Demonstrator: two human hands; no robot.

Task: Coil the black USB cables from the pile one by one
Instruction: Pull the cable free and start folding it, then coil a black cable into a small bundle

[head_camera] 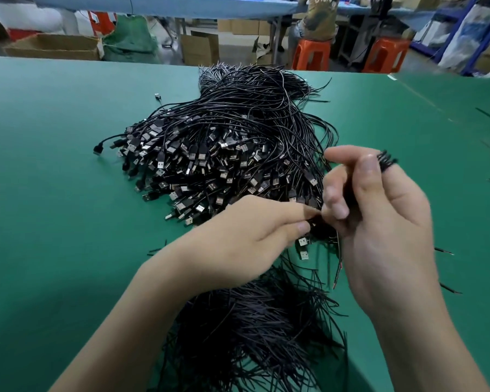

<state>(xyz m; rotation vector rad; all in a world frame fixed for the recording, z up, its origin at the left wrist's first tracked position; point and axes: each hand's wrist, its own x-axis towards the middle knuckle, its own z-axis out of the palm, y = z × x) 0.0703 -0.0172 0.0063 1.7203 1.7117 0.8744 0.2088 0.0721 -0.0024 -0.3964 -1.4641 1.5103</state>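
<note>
Across the green tabletop, left of centre, the pile of black USB cables spreads out. Its plugs point toward me and its tails trail to the far edge, too tangled to tell one cable from the next. Nearer me, a heap of thin black strands lies partly under my forearms and is cut off at the bottom. My left hand reaches to the pile's near right corner, with thumb and forefinger pinched on one cable, right against my other hand. My right hand is raised beside it with its fingers curled. It holds black loops that peek out past its far side, but how they wrap is hidden behind the hand. A few short black bits lie further right.
</note>
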